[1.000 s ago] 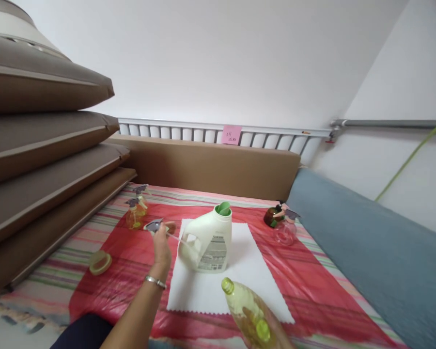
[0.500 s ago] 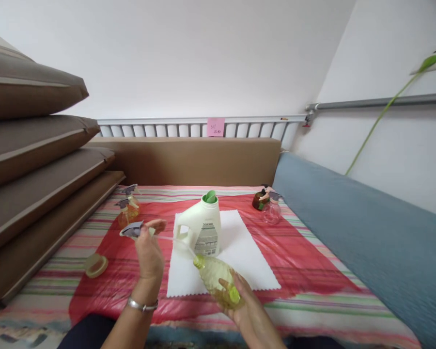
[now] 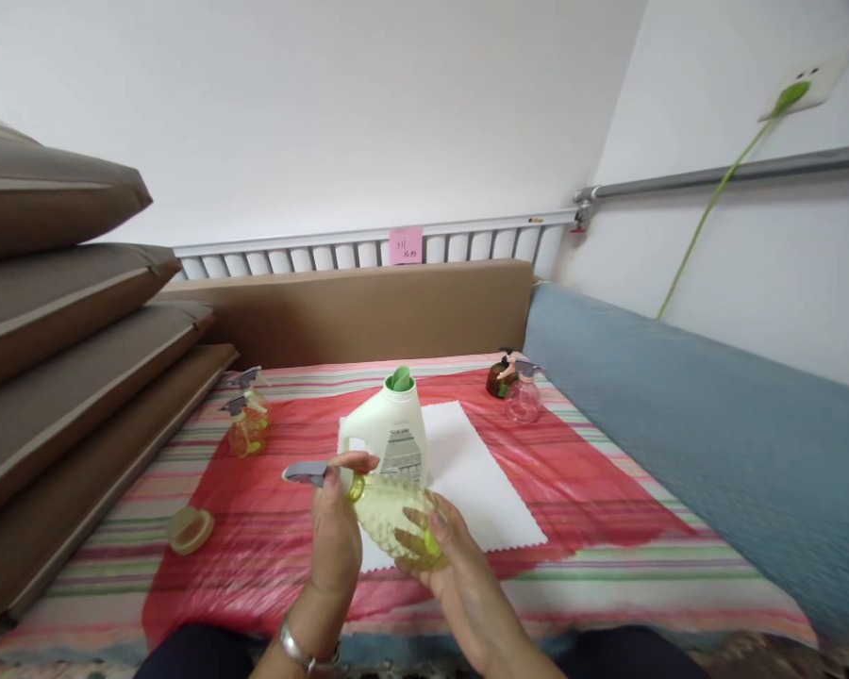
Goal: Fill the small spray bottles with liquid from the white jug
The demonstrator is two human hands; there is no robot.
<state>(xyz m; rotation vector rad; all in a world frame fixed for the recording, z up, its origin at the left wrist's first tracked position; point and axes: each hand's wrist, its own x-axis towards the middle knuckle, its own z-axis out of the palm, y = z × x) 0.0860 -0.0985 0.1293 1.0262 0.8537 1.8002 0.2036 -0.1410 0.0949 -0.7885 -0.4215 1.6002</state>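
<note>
My left hand (image 3: 335,539) pinches a grey trigger sprayer head (image 3: 309,471) at the neck of a small yellow-green spray bottle (image 3: 389,517). My right hand (image 3: 453,564) cups that bottle from below, its fingers wrapped round the body. The bottle lies tilted, neck to the left, just above the near edge of a white cloth (image 3: 467,471). Right behind my hands stands a white detergent jug (image 3: 389,436) with an open green spout.
A red plastic sheet (image 3: 573,490) covers a striped bed. Two filled spray bottles (image 3: 244,422) stand at the far left, a brown bottle and a clear one (image 3: 513,387) at the far right. A round lid (image 3: 190,528) lies left. Stacked brown cushions (image 3: 63,321) line the left side.
My left hand brought the sprayer head rightwards and down to the bottle's neck. My right hand lifted the bottle and drew it closer to the middle. The camera tilted down.
</note>
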